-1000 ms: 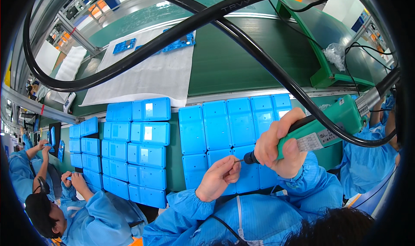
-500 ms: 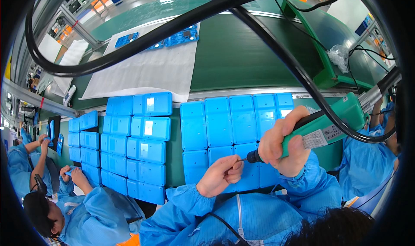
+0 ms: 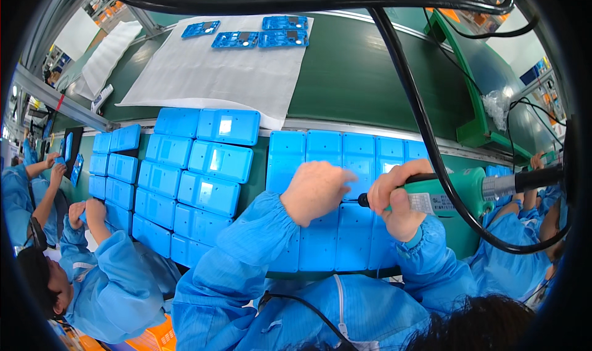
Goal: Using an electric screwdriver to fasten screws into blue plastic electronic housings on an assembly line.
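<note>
My right hand [image 3: 398,200] is wrapped round a green electric screwdriver [image 3: 459,191], which lies nearly level with its black nose [image 3: 363,200] toward the left. My left hand [image 3: 316,192] hovers over the blue plastic covers [image 3: 319,246], just left of that nose and apart from it. Its back faces up and its fingertips are smeared by motion, so what they hold, if anything, does not show. The covers lie side by side in rows beneath both hands, with small holes in their faces. A thin bit at the screwdriver's tip cannot be made out.
A black cable [image 3: 410,86] loops across the view to the screwdriver. More blue covers [image 3: 209,186] lie at left, beside a co-worker's hands [image 3: 86,214]. Beyond, blue housings with boards [image 3: 283,38] rest on a white sheet [image 3: 203,73] over the green belt [image 3: 351,73].
My left hand has left the screwdriver's tip, which its fingers were pinching, and moved up and away over the covers. The screwdriver has turned more level. The view has shifted.
</note>
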The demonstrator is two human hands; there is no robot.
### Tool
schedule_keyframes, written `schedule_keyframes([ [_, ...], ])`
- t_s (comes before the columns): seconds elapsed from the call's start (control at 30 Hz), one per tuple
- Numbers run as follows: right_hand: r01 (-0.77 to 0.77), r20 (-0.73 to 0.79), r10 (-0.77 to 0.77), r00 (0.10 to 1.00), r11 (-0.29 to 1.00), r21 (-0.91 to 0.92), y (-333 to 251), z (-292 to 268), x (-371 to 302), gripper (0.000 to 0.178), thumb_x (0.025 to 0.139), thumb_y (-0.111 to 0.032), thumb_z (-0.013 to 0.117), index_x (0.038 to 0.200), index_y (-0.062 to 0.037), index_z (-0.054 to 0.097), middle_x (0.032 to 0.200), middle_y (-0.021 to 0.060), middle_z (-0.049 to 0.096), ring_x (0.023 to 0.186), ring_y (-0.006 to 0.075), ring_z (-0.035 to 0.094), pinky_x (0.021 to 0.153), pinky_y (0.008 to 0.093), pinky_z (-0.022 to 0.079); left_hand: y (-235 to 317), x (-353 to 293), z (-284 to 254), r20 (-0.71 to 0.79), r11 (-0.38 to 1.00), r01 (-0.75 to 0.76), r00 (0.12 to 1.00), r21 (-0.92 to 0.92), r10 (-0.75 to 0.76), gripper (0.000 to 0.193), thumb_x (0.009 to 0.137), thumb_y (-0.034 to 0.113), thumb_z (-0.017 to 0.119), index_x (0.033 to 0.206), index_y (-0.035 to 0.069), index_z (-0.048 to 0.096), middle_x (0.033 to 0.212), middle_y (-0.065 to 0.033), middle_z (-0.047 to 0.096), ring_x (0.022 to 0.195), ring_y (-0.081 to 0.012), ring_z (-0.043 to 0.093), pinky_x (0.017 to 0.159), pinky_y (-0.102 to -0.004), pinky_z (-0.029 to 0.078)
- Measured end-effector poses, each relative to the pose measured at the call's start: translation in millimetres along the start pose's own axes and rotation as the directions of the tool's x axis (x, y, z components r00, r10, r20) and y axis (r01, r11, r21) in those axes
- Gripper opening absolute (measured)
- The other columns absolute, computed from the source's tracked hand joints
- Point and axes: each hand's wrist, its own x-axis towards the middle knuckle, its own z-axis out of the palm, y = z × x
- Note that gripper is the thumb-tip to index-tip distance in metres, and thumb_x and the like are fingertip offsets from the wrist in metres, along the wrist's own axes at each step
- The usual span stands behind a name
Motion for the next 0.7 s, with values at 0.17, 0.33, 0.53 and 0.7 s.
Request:
schedule_keyframes([
  [0.17, 0.007, -0.028, -0.006, 1.000, 0.999, 0.031, -9, -2, 4, 0.034, 0.083, -0.032, 0.057, 0.090, -0.0077, 0.035, 0.056, 0.0034, 0.043, 0.041, 0.0100, 0.041, 0.036, 0.0235, 0.036, 4, -18, 7, 0.158, 0.990, -0.126, 0.981, 0.065, 0.114, 0.024, 0.072, 0.015, 0.062, 0.096, 0.011, 0.061, 0.065, -0.0086, 0.060, 0.057, -0.0271, 0.058, 0.046, -0.0368, 0.044],
  [0.33, 0.051, 0.008, -0.052, 0.999, 0.999, 0.017, -16, -1, 5, 0.032, 0.085, -0.033, 0.055, 0.090, -0.0082, 0.034, 0.056, 0.0032, 0.044, 0.039, 0.0101, 0.040, 0.035, 0.0241, 0.037, 13, -27, 24, -0.006, 0.968, -0.136, 0.990, 0.209, 0.141, 0.015, 0.070, 0.014, 0.064, 0.084, 0.010, 0.060, 0.067, -0.0050, 0.061, 0.056, -0.0225, 0.058, 0.043, -0.0310, 0.043],
  [0.53, 0.080, -0.002, -0.080, 0.997, 0.993, 0.091, -28, -3, 4, 0.031, 0.086, -0.033, 0.053, 0.091, -0.0088, 0.034, 0.056, 0.0027, 0.044, 0.040, 0.0103, 0.044, 0.035, 0.0245, 0.038, 20, -31, 27, -0.162, 0.872, 0.096, 0.967, -0.480, -0.195, 0.008, 0.068, 0.004, 0.069, 0.074, 0.005, 0.064, 0.051, -0.0043, 0.051, 0.041, -0.0114, 0.042, 0.039, -0.0260, 0.034],
  [0.7, 0.104, 0.018, -0.106, 0.994, 0.991, 0.085, -34, -3, 4, 0.030, 0.088, -0.033, 0.050, 0.091, -0.0084, 0.033, 0.056, 0.0027, 0.044, 0.039, 0.0104, 0.045, 0.035, 0.0240, 0.039, 24, -31, 18, -0.005, 0.775, 0.207, 0.965, -0.596, -0.262, 0.009, 0.069, 0.001, 0.068, 0.078, 0.005, 0.066, 0.047, -0.0034, 0.043, 0.043, -0.0061, 0.034, 0.039, -0.0229, 0.029],
])
